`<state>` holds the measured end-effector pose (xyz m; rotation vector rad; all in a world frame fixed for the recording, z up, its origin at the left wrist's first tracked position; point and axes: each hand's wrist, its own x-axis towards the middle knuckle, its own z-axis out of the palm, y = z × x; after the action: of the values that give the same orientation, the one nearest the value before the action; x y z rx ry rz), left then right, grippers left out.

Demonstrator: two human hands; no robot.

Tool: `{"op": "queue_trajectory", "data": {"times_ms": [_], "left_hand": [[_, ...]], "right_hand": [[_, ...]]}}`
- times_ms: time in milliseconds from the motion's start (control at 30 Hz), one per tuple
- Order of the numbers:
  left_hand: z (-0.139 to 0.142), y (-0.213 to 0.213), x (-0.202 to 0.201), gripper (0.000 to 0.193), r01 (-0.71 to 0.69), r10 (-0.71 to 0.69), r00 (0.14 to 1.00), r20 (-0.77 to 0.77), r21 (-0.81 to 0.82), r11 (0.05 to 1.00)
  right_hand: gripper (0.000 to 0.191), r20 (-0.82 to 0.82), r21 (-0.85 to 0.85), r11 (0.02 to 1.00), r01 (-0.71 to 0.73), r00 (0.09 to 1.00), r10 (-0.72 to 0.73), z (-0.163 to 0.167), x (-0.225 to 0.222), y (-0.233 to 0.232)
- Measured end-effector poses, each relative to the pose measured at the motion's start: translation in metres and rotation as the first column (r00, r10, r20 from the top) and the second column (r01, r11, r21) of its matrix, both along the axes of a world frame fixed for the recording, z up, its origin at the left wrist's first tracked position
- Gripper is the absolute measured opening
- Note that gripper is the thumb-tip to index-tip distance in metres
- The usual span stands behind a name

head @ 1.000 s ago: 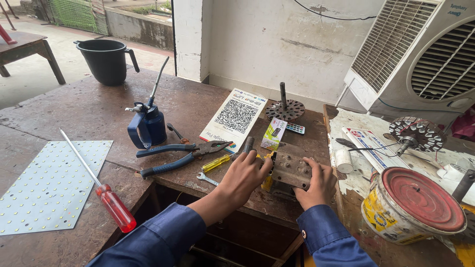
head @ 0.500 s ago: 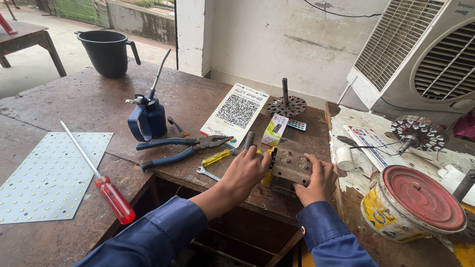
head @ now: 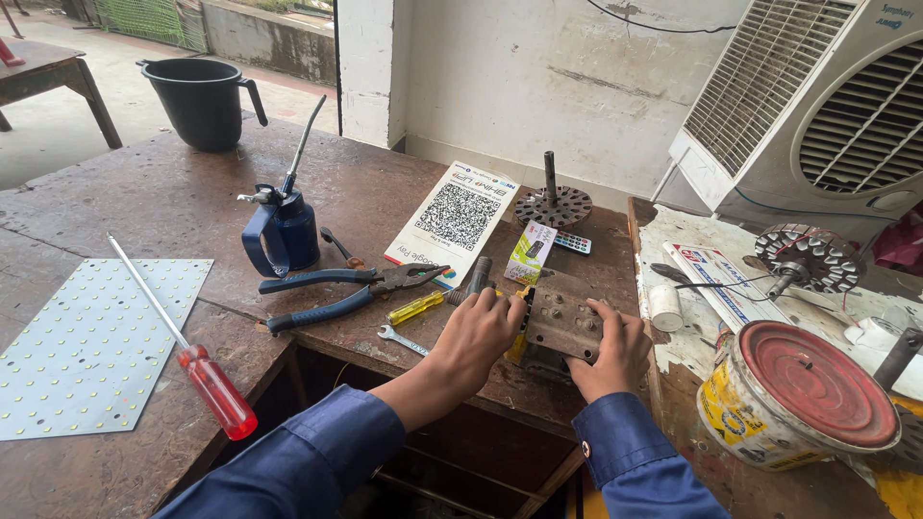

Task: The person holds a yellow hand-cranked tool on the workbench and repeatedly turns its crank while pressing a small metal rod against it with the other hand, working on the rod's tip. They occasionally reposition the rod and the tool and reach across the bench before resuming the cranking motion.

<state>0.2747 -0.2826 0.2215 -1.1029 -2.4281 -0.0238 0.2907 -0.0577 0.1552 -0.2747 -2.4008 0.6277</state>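
Basically both hands grip one rusty metal block (head: pixel 565 317) with bolt holes, sitting at the near edge of the brown workbench (head: pixel 173 202), roughly centre frame. Left hand (head: pixel 478 332) sits at the block's 9 o'clock side, fingers curled together and pressed on its left edge. Right hand (head: pixel 615 348) is at the 3 o'clock side, fingers wrapped over the right edge, thumb underneath — clamped on it. Both sleeves are dark blue.

At 9 o'clock from the left hand, just beside it: a small yellow-handled screwdriver (head: pixel 415 308), a little open-end spanner (head: pixel 402 339) and blue-handled pliers (head: pixel 346 291). Further out at 10 o'clock stands a blue oil can (head: pixel 286 234) with a long spout. At 12 o'clock from the block lie a small yellow-green box (head: pixel 532 252), a printed code card (head: pixel 454 217) and a toothed rotor disc (head: pixel 552 205) with an upright shaft. Far at 8 o'clock — a red-handled screwdriver (head: pixel 212 384) lies across a white perforated panel (head: pixel 77 341). At 3 o'clock, near the right hand, stands a paint tin (head: pixel 803 404) with a red lid; a white air cooler (head: pixel 817 106) sits at 1 o'clock.
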Motion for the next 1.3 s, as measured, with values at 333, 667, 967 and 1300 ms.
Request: {"op": "queue_trajectory", "data": {"times_ms": [333, 667, 967, 1300], "left_hand": [[0.001, -0.004, 0.005, 0.067, 0.15, -0.135, 0.983, -0.12, 0.125, 0.981], [-0.005, 0.001, 0.007, 0.073, -0.017, 0.018, 0.984, -0.175, 0.006, 1.0], [-0.005, 0.009, 0.003, 0.077, 0.026, -0.034, 0.982, -0.188, -0.043, 0.999], [-0.011, -0.001, 0.008, 0.07, 0.06, -0.056, 0.974, -0.22, 0.014, 0.998]], "right_hand": [[0.089, -0.035, -0.004, 1.0, -0.012, 0.999, 0.011, -0.001, 0.0, 0.003], [0.088, -0.053, -0.002, 1.0, -0.007, 0.999, 0.007, -0.003, -0.001, 0.006], [0.089, -0.044, -0.007, 1.0, -0.007, 0.999, 0.007, 0.003, -0.001, 0.009], [0.087, -0.059, 0.006, 1.0, -0.015, 0.998, 0.015, 0.0, 0.003, 0.011]]}}
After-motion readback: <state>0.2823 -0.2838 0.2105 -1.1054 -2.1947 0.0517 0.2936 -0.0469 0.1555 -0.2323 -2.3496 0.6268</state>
